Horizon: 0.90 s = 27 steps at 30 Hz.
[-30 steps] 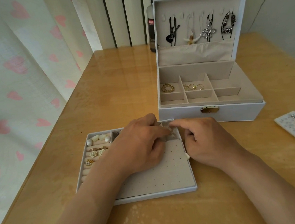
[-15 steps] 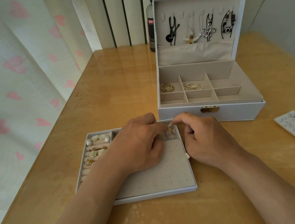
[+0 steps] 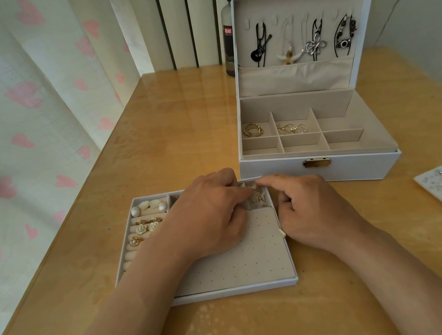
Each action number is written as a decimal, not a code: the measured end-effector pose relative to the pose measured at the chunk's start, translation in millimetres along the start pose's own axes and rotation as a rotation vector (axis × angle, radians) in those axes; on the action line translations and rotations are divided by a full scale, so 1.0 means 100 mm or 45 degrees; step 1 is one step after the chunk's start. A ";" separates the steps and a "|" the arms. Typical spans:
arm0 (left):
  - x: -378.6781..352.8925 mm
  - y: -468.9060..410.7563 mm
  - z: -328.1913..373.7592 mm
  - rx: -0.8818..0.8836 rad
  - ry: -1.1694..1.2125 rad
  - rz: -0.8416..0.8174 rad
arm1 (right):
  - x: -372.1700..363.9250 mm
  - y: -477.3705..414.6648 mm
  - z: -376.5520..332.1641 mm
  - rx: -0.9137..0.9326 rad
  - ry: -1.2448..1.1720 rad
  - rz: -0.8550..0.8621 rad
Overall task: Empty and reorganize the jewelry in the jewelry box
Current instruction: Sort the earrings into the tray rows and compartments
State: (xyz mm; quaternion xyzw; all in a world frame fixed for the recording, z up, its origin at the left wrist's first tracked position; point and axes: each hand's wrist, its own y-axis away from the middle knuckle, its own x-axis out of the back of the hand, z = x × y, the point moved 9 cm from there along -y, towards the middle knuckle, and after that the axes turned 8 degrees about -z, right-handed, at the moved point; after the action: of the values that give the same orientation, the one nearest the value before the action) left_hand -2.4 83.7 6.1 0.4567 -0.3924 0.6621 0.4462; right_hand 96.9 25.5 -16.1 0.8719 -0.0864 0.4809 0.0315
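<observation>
Head view: left hand (image 3: 208, 213), right hand (image 3: 314, 208), fingers (image 3: 270, 182) together (gold jewellery (image 3: 260, 198) beneath)

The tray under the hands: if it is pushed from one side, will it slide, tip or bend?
The tray is low and wide, so it would probably slide rather than tip, helped by the glossy table. Its straight rims suggest it is stiff. The pearls seem to lie loose, so they might roll.

home | heart-print curtain (image 3: 28, 129) | wooden table (image 3: 170, 123) | jewelry box (image 3: 314, 117)
</observation>
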 end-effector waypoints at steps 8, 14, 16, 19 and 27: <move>-0.02 0.00 0.04 -0.051 0.081 -0.027 | 0.05 0.02 -0.03 0.035 -0.018 0.047; 0.02 0.01 0.02 -0.024 0.068 0.000 | 0.07 0.03 -0.02 0.048 -0.025 0.076; 0.05 0.01 0.01 -0.012 0.059 0.023 | 0.09 0.03 -0.03 0.051 -0.027 0.094; 0.05 0.01 0.02 -0.019 0.054 0.016 | 0.07 0.02 -0.03 0.032 -0.025 0.067; 0.02 0.01 0.04 -0.025 0.049 -0.022 | 0.07 0.03 -0.03 0.022 -0.015 0.043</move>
State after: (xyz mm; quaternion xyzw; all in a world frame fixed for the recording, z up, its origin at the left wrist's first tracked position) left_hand -2.9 80.1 8.8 0.4427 -0.3863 0.6630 0.4639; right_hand 97.0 22.4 -8.6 0.8734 -0.0971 0.4769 0.0155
